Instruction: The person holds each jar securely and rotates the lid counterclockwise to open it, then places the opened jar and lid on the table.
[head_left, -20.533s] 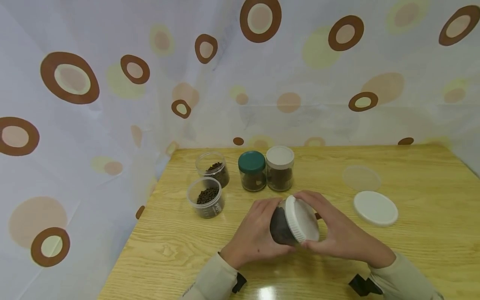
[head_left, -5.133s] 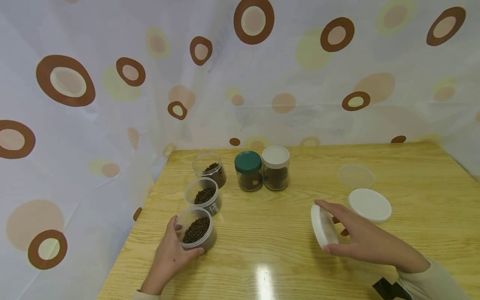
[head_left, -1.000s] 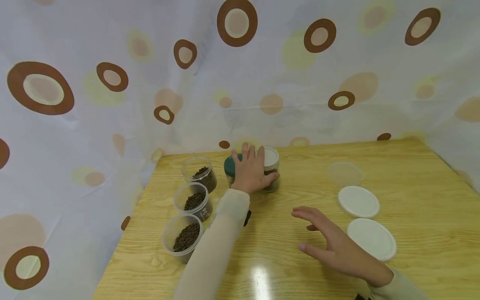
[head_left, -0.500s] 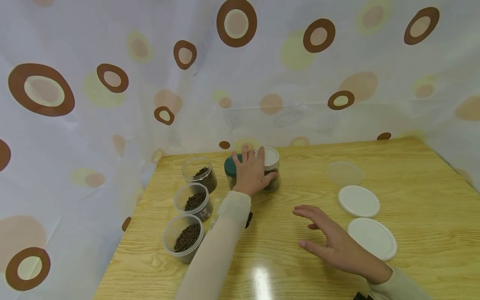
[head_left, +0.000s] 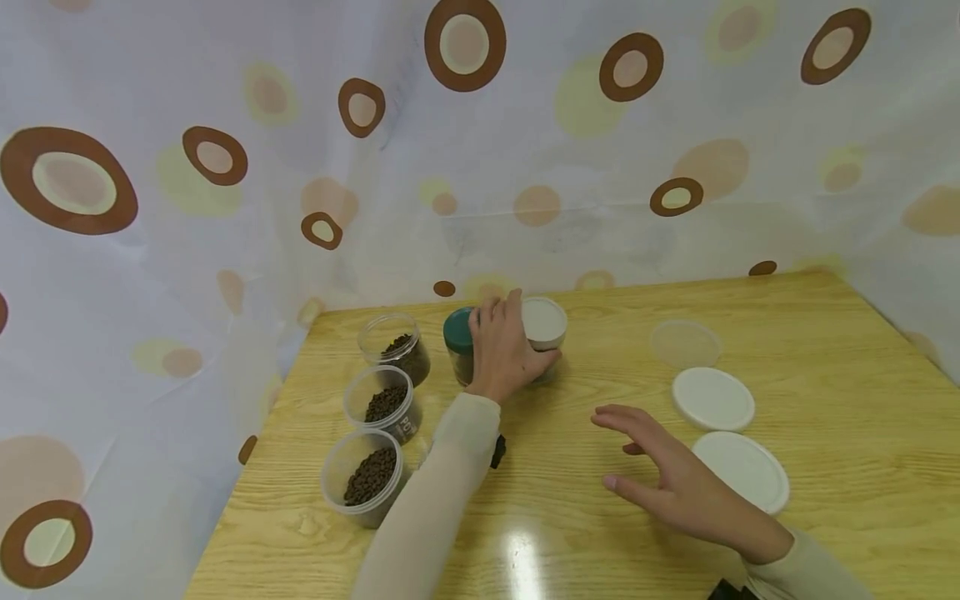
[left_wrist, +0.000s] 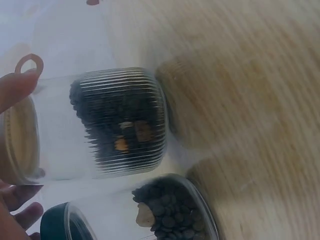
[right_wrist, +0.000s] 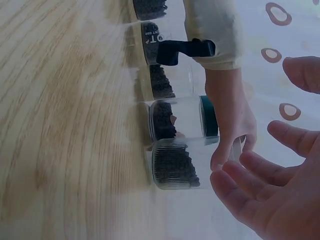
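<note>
My left hand (head_left: 501, 350) reaches to the back of the table and grips a ribbed clear jar (left_wrist: 122, 120) by its white lid (head_left: 543, 322), thumb on one side and fingers on the other. Dark pellets with a few lighter pieces fill part of this jar. Beside it stands a green-lidded jar (head_left: 460, 340) of dark flat pellets, partly hidden by the hand in the head view. My right hand (head_left: 667, 475) hovers over the table at the right, fingers extended and apart, holding nothing. Whether the gripped jar is off the table I cannot tell.
Three lidless tubs of brown pellets stand at the left: a back tub (head_left: 397, 346), a middle tub (head_left: 384, 404) and a front tub (head_left: 365, 477). At the right lie a clear disc (head_left: 686, 343), a white lid (head_left: 712, 398) and another white lid (head_left: 742, 471). A patterned cloth (head_left: 540, 150) hangs behind.
The left hand's fingers have drawn in around the white-lidded jar, which has shifted slightly right, away from the green-lidded one. Earlier, a third tub was set down at left and its lid laid at right.
</note>
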